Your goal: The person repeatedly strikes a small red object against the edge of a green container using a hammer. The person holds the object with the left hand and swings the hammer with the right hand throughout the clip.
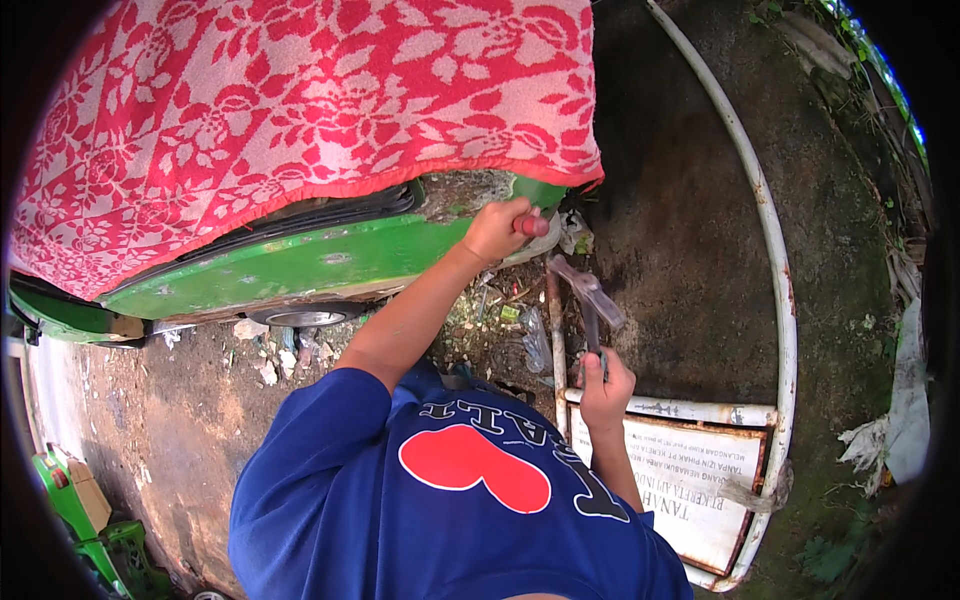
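Note:
My left hand [492, 232] is closed round a tool with a red handle [531, 226], held at the end of a green car body [300, 258]. The tool's far end is hidden behind the hand, so I cannot tell its kind. Lower and to the right, my right hand [607, 388] grips the shaft of a hammer [590, 292]. Its worn metal head points up, a little apart from the red handle. A red and pink floral blanket [330, 90] lies over the top of the car; worn paint and bare patches show at the car's uncovered end.
A white metal pipe frame [765, 215] bends round on the right, carrying a rusty-edged white sign board [690, 480]. Loose rubbish [535, 340] litters the ground under the car, beside its wheel [308, 317]. Green parts [110, 540] lie at the lower left.

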Demonstrator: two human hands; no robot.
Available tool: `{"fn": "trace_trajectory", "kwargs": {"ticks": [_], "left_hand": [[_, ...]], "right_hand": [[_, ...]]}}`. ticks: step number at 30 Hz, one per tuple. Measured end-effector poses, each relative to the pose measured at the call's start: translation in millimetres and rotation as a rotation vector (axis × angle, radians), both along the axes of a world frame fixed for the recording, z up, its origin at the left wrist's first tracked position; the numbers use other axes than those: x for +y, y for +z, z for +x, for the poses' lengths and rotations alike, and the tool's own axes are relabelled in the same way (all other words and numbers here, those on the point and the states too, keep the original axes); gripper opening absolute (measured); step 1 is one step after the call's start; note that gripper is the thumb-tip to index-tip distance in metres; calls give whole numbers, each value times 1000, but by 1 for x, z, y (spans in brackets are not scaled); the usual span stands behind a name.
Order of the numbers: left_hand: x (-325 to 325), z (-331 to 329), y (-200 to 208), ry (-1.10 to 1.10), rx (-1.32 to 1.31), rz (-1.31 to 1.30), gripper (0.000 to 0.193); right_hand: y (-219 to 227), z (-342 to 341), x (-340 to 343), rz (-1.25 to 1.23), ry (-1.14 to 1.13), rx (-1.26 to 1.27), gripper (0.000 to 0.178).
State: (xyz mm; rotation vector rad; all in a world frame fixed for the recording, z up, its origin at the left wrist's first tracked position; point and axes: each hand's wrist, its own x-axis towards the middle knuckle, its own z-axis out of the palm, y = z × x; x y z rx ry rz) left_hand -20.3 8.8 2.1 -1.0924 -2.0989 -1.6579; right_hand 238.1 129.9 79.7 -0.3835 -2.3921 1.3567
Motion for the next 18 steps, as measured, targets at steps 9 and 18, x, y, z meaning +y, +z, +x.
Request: {"fn": "trace_trajectory", "kwargs": {"ticks": [9, 18], "left_hand": [[-3, 21, 16, -211, 358, -7, 36], [-5, 15, 16, -208, 378, 51, 38]], "right_hand": [[-5, 10, 6, -286, -4, 118, 46], [-11, 8, 3, -340, -18, 96, 43]]}}
